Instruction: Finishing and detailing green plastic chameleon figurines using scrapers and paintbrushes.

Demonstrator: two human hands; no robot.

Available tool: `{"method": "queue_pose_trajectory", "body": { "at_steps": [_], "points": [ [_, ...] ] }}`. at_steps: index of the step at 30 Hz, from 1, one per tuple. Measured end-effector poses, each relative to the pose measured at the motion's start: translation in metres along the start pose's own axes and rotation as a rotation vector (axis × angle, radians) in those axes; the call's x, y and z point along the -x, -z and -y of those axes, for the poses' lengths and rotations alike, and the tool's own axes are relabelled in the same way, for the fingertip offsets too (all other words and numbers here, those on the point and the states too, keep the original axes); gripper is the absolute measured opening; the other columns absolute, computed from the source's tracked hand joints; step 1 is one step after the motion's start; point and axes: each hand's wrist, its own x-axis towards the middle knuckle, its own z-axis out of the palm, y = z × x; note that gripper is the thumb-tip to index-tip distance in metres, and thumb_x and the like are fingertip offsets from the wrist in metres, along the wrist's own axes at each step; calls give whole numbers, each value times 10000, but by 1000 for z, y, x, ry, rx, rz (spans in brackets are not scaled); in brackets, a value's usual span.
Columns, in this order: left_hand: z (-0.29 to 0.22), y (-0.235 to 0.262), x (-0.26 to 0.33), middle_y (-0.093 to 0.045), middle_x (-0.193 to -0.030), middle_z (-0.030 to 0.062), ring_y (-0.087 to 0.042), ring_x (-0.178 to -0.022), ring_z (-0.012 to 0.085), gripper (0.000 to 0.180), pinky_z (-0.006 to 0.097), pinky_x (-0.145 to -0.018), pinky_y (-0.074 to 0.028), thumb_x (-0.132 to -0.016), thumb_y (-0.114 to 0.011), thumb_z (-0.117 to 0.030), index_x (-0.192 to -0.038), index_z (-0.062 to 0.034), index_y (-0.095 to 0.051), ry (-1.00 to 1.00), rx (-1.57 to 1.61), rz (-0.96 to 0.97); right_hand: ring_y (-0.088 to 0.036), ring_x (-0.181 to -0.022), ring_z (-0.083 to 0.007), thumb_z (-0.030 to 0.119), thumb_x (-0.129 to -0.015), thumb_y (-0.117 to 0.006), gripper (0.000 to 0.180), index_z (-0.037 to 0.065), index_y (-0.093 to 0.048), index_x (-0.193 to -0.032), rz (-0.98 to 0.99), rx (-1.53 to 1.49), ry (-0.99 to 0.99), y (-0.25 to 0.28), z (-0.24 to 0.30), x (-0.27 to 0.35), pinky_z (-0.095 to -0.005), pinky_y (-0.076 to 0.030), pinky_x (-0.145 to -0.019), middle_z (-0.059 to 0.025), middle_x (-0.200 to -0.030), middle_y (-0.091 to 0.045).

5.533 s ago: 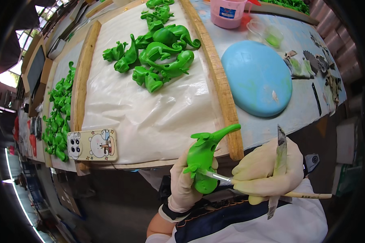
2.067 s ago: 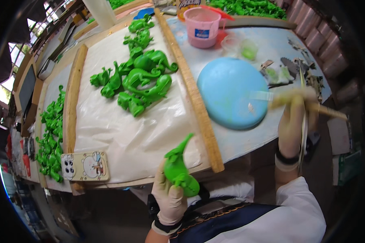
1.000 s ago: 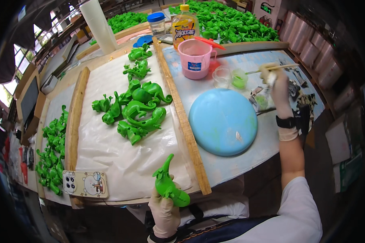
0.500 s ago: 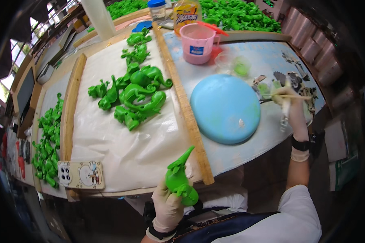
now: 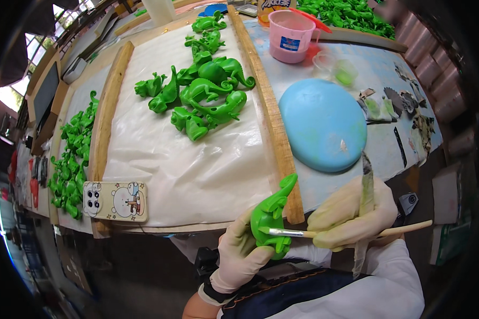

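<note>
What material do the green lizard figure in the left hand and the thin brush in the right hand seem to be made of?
The green lizard figure looks like moulded plastic or resin: one even colour, smooth rounded surfaces, slight sheen. The thin brush seems to have a pale wooden handle, bare and matt, with a light tip touching the figure; its bristle material I cannot tell. The left hand and right hand wear thin, cream, rubber-like gloves.

Bare white sheet (image 5: 197, 170) left open at twelve o'clock of the hands, bounded by a wooden strip (image 5: 266, 106) at one o'clock, blue disc (image 5: 324, 125) beyond it, green figures (image 5: 202, 95) piled farther up, phone (image 5: 116, 201) at ten o'clock.
</note>
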Motion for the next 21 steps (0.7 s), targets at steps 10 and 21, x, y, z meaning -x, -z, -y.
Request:
{"method": "queue_pose_trajectory", "body": {
  "at_steps": [10,21],
  "points": [
    [0,3,0,-535,-935,80,-522,-841,133,588,250,-748,-427,-674,-700,-221,-1120,29,-411,-51,1,-14,-445,-373,-197,-58,-659,-565,143,-109,-497,-775,-321,-165,-129,-9,-2,10,-266,-326,-308,-162,-512,-482],
    [3,4,-1,-520,-953,79,-514,-843,130,612,254,-741,-431,-694,-679,-171,-1173,39,-362,-142,-107,22,-491,-393,-199,-7,-615,-594,122,-82,-537,-692,-226,102,-92,-13,-2,2,-254,-381,-336,-158,-551,-520]
  ]
}}
